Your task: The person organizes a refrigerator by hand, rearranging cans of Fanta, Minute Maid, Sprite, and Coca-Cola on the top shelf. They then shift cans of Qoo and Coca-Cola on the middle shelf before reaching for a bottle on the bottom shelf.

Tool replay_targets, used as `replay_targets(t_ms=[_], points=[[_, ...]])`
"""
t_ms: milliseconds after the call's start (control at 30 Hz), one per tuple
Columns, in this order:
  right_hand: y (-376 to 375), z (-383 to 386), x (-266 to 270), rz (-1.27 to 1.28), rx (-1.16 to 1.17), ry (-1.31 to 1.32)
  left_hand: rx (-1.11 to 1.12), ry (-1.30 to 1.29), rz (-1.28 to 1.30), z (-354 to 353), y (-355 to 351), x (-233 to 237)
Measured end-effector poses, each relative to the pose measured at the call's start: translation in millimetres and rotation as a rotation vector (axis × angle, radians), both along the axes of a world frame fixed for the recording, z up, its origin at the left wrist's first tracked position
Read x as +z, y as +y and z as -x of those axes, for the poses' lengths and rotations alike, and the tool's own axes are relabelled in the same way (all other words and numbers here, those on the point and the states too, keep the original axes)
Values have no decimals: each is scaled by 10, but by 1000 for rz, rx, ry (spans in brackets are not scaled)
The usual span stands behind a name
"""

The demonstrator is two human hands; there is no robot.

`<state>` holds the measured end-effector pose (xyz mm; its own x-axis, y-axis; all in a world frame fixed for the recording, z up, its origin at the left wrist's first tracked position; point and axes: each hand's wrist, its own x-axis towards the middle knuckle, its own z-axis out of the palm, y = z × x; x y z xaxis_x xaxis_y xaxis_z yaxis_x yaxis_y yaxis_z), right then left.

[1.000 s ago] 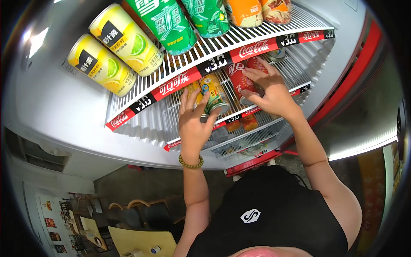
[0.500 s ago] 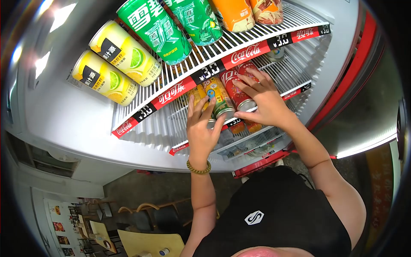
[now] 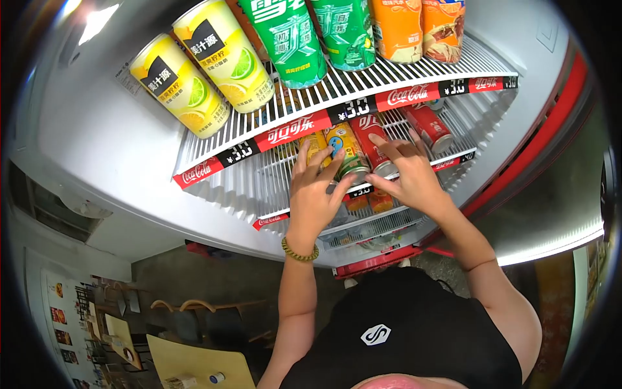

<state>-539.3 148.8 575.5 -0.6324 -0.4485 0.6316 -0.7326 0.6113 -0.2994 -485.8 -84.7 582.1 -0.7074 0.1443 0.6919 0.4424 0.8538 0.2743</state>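
On the fridge's second shelf, my left hand lies with fingers spread over the yellow cans. Its fingertips touch a yellow can and a yellow-and-green can with a blue cartoon mark. Beside them is a red soda can with white lettering, partly covered by my right hand. The right fingers are stretched apart across this can, and the thumb is near its lower end. Another red can rests to the right of that hand, tilted in my view.
Above, the top wire shelf holds yellow lemon-drink cans, green cans and orange cans. Its red price strip overhangs the cans below. The open door stands at right; tables and chairs are behind.
My view has shifted, and the upper shelf appears farther right. My right hand sits lower, closer to the left hand, and a red can now shows at its right.
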Motion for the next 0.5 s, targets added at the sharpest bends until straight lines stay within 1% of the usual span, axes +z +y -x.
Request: replay_targets(t_ms=[67, 133, 167, 233, 267, 333, 367, 400, 467, 500], points=[[11, -18, -3, 0, -1, 49, -14, 18, -5, -2, -4, -7], [17, -22, 37, 79, -36, -19, -23, 12, -36, -11, -16, -11], [7, -22, 92, 71, -34, -17, -36, 7, -51, -8, -20, -3], [-40, -43, 223, 401, -61, -389, -37, 2, -55, -27, -16, 18], [-82, -59, 256, 400, -63, -389, -37, -4, -54, -40, -15, 23], [-177, -81, 301, 631, -13, -461, -51, -8, -53, -47, -17, 25], [-240, -49, 183, 562, -18, -264, -63, -11, -50, -42, -20, 25], [-304, -32, 143, 562, -21, -265, -65, -13, -50, -30, -28, 12], [-417, -24, 106, 512, 84, 57, -96, -63, -123, -11, -50, -26], [-428, -41, 130, 454, 108, 84, -97, -66, -121, -13, -42, -34]])
